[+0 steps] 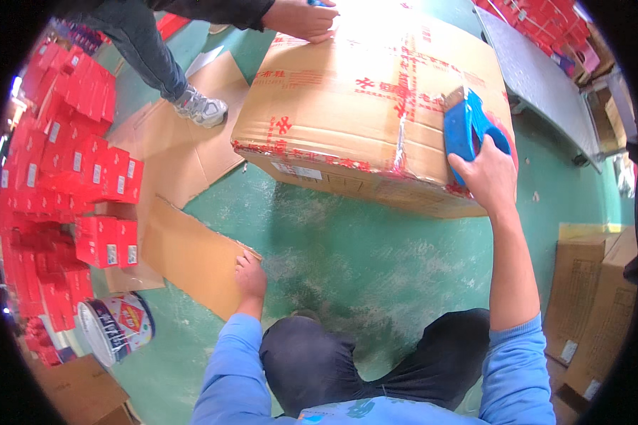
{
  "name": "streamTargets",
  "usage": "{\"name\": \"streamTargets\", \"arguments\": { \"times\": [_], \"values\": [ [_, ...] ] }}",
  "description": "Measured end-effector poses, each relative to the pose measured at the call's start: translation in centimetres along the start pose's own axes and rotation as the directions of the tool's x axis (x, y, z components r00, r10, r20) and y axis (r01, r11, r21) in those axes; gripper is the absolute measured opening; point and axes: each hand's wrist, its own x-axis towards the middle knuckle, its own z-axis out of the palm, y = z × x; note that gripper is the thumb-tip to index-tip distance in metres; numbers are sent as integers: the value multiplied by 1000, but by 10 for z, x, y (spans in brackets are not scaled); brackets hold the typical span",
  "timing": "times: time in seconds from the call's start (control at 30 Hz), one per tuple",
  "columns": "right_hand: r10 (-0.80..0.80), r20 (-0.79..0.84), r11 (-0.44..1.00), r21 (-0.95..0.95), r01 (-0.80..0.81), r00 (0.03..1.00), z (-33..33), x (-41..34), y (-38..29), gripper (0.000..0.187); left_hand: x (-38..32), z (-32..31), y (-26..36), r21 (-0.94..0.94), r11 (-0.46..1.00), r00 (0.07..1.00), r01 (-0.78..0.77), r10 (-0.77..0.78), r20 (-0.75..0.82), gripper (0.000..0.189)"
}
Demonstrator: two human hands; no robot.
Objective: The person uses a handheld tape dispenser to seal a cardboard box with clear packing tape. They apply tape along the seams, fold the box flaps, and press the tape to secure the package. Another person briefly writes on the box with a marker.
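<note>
My right hand (490, 175) grips a blue tape dispenser (461, 133) at the right end of a large cardboard carton (324, 117). Clear tape with red print runs across the carton's top and along its near edge. Low on the left, my left hand (251, 276) holds the edge of a flat brown cardboard sheet (196, 260). Another person's hand (303, 20), in a dark sleeve, holds a small blue item over the carton's far left part; glare hides some of that area.
Red shoe boxes (58, 159) are stacked at the left, above a paint bucket (116, 326). The other person's shoe (201, 108) stands on flattened cardboard (170, 143). A metal platform cart (542, 79) is at upper right; brown cartons (579, 292) stand at lower right.
</note>
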Motion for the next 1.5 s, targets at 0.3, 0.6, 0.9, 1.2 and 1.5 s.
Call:
{"name": "streamTargets", "arguments": {
  "times": [0.3, 0.6, 0.9, 1.2, 1.5],
  "values": [
    [-20, -14, 997, 68, 20, 1000, 2, -2, 14, 51, 11, -192, -68, -148, 972, 980, 183, -193, -55, 32],
    [-3, 323, 922, 368, -123, 946, -52, -60, 64, 59, -119, -426, -105, -117, 978, 985, 170, -171, 8, 33],
    [69, 954, -566, 277, -776, 291, -227, -301, 159, 35, -222, -614, -37, -279, 949, 944, -147, 220, 248, 36],
    [-40, 988, -749, 68, -659, 147, -412, -336, 209, 61, -286, -857, 122, -551, 547, 633, -630, 773, 44, 42],
    [208, 931, -761, 347, -549, 301, -496, -258, 267, 61, -299, -957, 231, -449, 95, 248, -889, 922, -296, 40]
  ]
}}
